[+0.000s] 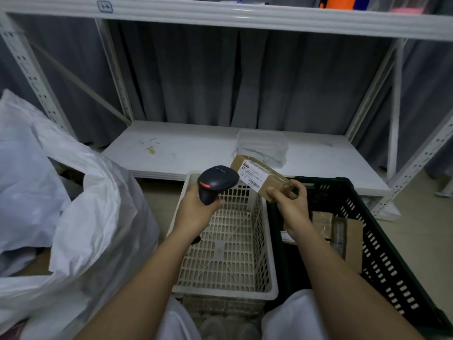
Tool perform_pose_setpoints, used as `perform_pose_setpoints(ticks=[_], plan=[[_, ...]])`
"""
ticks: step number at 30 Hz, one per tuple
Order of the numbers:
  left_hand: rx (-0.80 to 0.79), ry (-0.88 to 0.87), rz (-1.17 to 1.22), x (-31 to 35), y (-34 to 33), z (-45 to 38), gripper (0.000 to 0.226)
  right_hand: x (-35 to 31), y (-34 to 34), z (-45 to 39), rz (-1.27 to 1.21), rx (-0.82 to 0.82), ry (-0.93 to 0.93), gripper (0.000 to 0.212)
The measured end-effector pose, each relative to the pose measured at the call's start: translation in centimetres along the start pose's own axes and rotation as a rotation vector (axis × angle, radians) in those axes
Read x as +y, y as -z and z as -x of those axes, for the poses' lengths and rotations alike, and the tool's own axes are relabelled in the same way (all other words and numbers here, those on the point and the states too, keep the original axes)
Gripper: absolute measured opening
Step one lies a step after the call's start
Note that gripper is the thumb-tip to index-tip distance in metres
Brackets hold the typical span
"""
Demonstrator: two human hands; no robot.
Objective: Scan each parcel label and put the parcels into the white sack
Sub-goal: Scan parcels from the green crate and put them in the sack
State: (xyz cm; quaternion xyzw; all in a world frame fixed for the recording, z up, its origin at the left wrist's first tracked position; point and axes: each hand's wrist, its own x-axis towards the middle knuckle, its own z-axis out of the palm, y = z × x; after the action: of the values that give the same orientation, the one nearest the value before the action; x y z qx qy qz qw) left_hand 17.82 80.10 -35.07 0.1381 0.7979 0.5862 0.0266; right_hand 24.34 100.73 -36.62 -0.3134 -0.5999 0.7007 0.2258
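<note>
My left hand [195, 212] grips a black barcode scanner [217, 181] by its handle, its head with a red strip pointing right. My right hand [290, 203] holds a small brown cardboard parcel [259, 176] by its near end, white label facing the scanner and almost touching it. Both are above a cream plastic basket [266, 241]. The big white sack [93, 217] bulges open at the left. More brown parcels [343, 231] lie in a black crate [387, 253] at the right.
A white metal shelf rack [196, 148] stands ahead, with a clear plastic bundle [262, 143] on its low board. Grey curtains hang behind. My knees in white cloth [291, 315] are at the bottom edge.
</note>
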Motion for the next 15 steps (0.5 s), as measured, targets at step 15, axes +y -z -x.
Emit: perform_pose_setpoints(ticks=[15], plan=[[-0.241,0.030,-0.200,0.04,0.17,0.33,0.055,0.84,0.28,-0.92,0.034,0.016,0.006,0.073]])
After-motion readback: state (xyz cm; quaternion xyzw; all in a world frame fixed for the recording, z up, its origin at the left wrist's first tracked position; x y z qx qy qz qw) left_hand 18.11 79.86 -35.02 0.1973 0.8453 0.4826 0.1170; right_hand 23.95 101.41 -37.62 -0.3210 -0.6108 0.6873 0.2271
